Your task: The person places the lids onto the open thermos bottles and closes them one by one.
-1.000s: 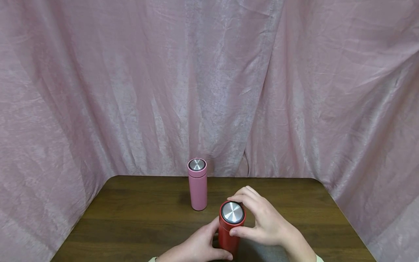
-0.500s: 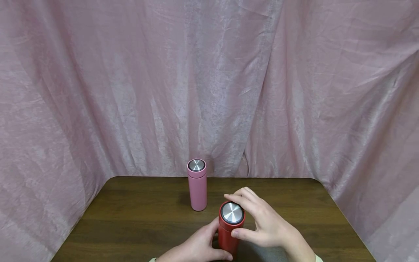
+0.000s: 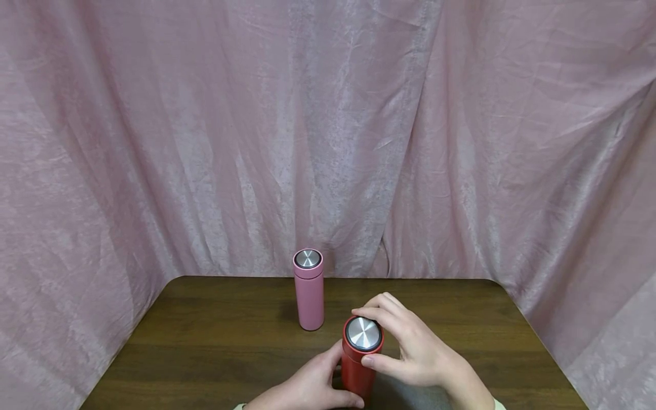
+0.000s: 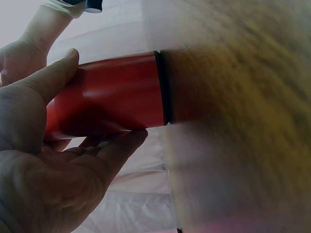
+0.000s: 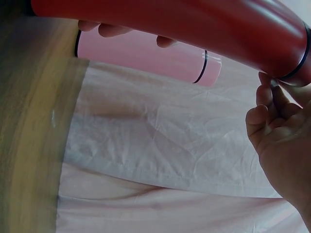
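A red thermos flask (image 3: 356, 377) with a shiny silver-topped lid (image 3: 364, 333) stands upright near the front of the table. My left hand (image 3: 314, 382) grips its body low down, with thumb and fingers on opposite sides. Around the lid, the thumb and fingers of my right hand (image 3: 419, 348) hold it from the right. The left wrist view shows the red flask (image 4: 112, 94) with its dark base ring at the wooden surface. Farther back, a pink thermos flask (image 3: 310, 302) stands upright with its lid on, untouched by either hand.
The dark wooden table (image 3: 215, 341) has rounded far corners. Behind it and along both sides hangs a pink velvet curtain (image 3: 246, 142), close to the table's far edge.
My right fingers loosened and lifted a little off the red flask's lid, then came back round it. The left hand and both flasks stay in place.
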A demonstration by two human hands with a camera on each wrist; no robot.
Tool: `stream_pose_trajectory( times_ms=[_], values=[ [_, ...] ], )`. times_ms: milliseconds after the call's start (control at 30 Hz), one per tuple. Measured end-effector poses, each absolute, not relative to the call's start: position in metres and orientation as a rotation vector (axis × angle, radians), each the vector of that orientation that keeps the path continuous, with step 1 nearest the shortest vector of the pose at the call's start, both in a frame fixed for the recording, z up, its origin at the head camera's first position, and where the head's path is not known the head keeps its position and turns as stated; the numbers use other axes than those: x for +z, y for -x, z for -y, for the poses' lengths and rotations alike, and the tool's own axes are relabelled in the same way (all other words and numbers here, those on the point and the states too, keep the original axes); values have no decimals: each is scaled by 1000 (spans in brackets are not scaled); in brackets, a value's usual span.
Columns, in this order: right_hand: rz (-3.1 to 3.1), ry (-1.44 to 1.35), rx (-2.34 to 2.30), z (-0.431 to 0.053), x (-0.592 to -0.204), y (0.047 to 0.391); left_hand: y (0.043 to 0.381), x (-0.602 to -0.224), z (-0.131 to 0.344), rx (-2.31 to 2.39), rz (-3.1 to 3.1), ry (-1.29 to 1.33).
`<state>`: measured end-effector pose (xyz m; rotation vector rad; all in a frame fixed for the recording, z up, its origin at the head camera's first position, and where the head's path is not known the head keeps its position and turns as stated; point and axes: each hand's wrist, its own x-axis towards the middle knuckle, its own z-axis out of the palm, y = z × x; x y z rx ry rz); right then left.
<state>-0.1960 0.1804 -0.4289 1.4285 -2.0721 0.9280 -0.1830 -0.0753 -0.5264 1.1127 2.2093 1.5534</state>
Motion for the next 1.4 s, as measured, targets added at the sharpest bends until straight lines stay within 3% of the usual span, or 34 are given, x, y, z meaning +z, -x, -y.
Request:
stream_pose_trajectory(
  times_ms=[1400],
  values=[
    [2080, -1429, 942, -179, -428, 195, 182, -526, 76, 1557, -2200, -1096]
  ],
)
